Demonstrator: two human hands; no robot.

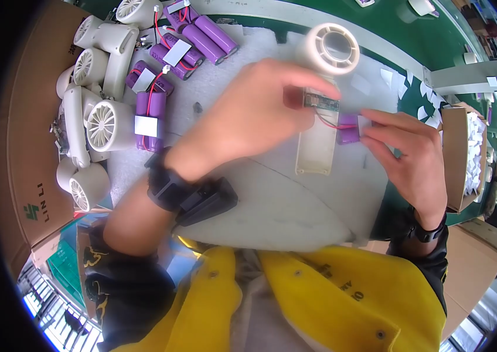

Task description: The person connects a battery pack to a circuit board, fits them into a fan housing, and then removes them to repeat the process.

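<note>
An open white plastic housing (316, 154) with a long handle lies on the work mat, its round ribbed fan head (332, 49) at the far end. My left hand (260, 105) is closed around a small green circuit board (323, 102) at the neck of this housing; the palm hides part of both. Red and dark wires run from the board to a purple battery pack (348, 134) just right of the handle. Thumb and fingers of my right hand (415, 155) pinch that pack by its white patch.
Several purple battery packs (150, 105) with white patches and leads lie at the far left. White fan housings (108, 126) are piled beside them against a cardboard box (31, 141). On the right stands a carton (455, 152) of white pieces; loose white patches (427, 97) are scattered nearby.
</note>
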